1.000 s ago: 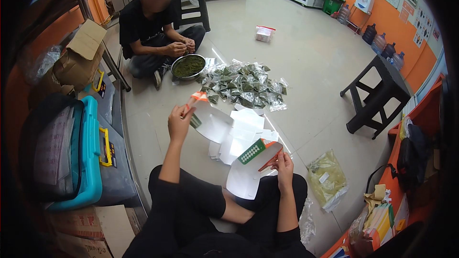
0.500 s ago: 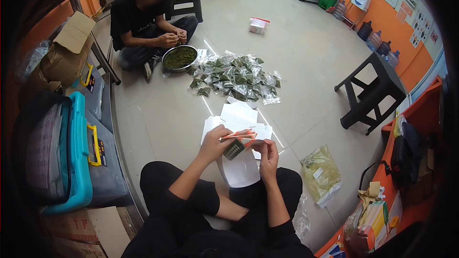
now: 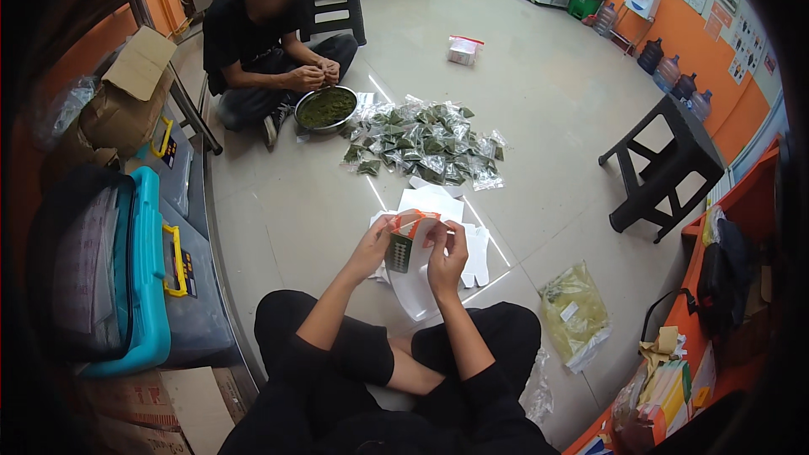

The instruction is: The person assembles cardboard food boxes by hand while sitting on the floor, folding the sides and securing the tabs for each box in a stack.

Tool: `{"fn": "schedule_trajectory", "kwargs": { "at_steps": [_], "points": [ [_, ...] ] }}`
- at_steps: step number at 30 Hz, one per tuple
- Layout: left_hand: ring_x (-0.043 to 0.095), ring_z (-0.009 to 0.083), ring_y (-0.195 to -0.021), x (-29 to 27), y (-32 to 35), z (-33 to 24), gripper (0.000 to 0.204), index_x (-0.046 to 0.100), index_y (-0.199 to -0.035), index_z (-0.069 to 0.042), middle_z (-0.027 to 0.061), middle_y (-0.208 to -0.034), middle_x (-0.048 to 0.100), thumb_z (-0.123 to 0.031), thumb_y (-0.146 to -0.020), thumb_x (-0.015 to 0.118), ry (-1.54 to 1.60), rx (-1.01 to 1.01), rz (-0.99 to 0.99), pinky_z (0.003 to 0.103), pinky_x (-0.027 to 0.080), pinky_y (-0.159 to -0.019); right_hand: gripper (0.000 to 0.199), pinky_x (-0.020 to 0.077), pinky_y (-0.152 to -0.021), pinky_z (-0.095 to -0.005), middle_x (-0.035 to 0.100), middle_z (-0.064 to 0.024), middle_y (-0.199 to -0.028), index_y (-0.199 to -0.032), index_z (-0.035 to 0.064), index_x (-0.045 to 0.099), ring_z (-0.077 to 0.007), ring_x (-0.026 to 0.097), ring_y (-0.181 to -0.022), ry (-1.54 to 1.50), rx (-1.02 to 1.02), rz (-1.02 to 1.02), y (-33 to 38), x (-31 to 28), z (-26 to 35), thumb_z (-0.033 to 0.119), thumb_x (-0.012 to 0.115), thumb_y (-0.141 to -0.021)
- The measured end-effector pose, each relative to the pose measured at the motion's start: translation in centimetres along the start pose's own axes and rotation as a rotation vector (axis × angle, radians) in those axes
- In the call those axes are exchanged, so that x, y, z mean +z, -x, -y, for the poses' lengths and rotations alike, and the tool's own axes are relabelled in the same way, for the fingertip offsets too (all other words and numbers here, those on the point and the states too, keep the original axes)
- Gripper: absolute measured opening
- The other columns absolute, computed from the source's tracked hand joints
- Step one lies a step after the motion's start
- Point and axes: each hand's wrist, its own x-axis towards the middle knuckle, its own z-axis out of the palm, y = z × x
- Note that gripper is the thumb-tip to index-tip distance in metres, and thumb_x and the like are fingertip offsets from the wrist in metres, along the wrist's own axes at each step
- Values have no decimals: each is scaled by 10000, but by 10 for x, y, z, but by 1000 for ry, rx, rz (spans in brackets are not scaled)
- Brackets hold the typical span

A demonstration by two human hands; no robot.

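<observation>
Between my hands, above my crossed legs, is a carton (image 3: 419, 293) of white card with a green and orange printed side. My left hand (image 3: 368, 251) grips its upper left edge, fingers closed. My right hand (image 3: 447, 263) pinches the orange upper flaps on the other side. Flat white cartons (image 3: 431, 200) lie on the floor just beyond, partly hidden behind my hands. Farther off spreads a heap of small clear packets (image 3: 425, 143) with green contents. A metal bowl (image 3: 353, 115) of green crumbly stuff stands by the heap, below a co-worker's hands (image 3: 316, 76).
Black stools (image 3: 666, 147) stand at the right and behind the seated co-worker. A yellowish plastic bag (image 3: 575, 313) lies beside my right knee. Storage boxes with a teal rim (image 3: 150, 274) and cardboard boxes (image 3: 156, 404) line the left; an orange shelf unit (image 3: 706, 320) bounds the right.
My right hand has moved left and up, closer to my left hand, onto the orange flaps. The carton has turned more upright, and its printed side shows more fully.
</observation>
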Motion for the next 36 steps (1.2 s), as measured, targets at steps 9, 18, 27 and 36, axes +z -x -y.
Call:
{"fn": "schedule_trajectory", "kwargs": {
  "at_steps": [9, 18, 27, 36],
  "points": [
    [546, 115, -937, 33, 10, -4, 428, 528, -1193, -30, 52, -996, 597, -91, -800, 685, -300, 179, -22, 265, 443, -817, 177, 484, -653, -229, 596, -102, -945, -1095, 2, 479, -125, 611, -742, -80, -25, 22, -3, -7, -17, 116, 466, -960],
    [585, 117, -882, -8, -15, 32, 372, 543, -1162, 28, 69, -985, 635, -125, -841, 653, -201, 141, -395, 256, 464, -779, 628, 396, -889, -436, 499, -236, -1154, -1307, -34, 339, -391, 495, -1030, 875, -94, 9, 7, -25, -17, 210, 624, -802],
    [576, 126, -864, -19, -30, 89, 435, 562, -1110, -25, 52, -959, 621, -306, -809, 702, -48, -242, -461, 261, 448, -774, 394, 424, -839, -501, 574, -260, -1025, -1001, -33, 538, -437, 543, -969, 801, 539, 346, 21, -19, -84, 288, 315, -951],
    [582, 148, -913, -15, -28, 94, 521, 538, -1181, -18, 65, -1017, 618, -383, -829, 662, -140, -310, -266, 281, 452, -803, 346, 427, -765, -510, 571, -286, -942, -944, -59, 515, -449, 559, -884, 836, 389, 150, 31, -17, -98, 242, 344, -945]
  ]
}}
